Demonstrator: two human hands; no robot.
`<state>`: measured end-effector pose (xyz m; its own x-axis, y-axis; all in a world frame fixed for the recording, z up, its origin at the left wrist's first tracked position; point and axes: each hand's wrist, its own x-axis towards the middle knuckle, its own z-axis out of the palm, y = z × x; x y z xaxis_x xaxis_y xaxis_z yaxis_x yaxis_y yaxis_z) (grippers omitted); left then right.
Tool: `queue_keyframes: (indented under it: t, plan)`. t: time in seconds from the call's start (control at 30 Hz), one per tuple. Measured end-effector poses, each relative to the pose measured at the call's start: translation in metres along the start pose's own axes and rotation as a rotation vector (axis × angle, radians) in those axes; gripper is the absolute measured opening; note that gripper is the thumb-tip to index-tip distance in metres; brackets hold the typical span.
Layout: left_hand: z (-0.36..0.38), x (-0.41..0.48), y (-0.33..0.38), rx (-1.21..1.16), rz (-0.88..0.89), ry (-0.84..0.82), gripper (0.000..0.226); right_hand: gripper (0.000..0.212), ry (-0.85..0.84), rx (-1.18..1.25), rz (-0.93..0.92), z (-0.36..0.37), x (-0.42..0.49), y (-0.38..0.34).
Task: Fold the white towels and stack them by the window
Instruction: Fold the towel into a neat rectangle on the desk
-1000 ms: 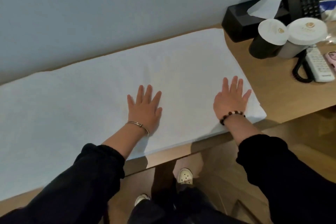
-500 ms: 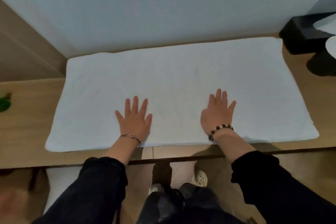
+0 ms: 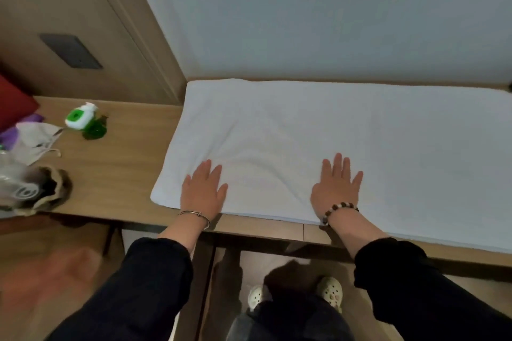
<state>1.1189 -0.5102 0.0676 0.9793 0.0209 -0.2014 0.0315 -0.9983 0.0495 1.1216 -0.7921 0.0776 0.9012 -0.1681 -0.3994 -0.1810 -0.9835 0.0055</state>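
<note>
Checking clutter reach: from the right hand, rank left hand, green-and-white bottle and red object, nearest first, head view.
1. left hand, on the towel's left end.
2. green-and-white bottle, on the desk farther left.
3. red object, at the far-left edge.

Towel [image 3: 318,124] running past right edge, covering desk [image 3: 119,174] beneath. Red thing [image 3: 13,108] getting cropped at left edge. Floor [image 3: 55,271] lower left smearing into blur. Clear bag [image 3: 16,183] blurring, contents unreadable.

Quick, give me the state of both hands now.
Left hand: open, flat on the white rectangular cloth towel.
Right hand: open, flat on the same towel.
</note>
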Motion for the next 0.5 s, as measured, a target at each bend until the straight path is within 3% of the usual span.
queue_keyframes:
  t: [0.1,0.17,0.27,0.5]
  plan:
    - [-0.009,0.0,-0.016,-0.191,-0.268,0.197,0.035,0.06,0.069,0.054,-0.137,-0.004,-0.001,-0.034]
    - [-0.012,-0.001,-0.031,-0.341,-0.466,0.23,0.037,0.058,0.066,0.065,-0.288,-0.001,-0.006,-0.056]
    - [-0.017,0.005,-0.05,-0.485,-0.611,0.135,0.039,0.058,-0.001,0.03,-0.327,0.008,-0.007,-0.076]
    - [-0.031,0.014,-0.073,-0.563,-0.694,-0.077,0.047,0.06,-0.032,-0.041,-0.284,0.011,-0.006,-0.08]
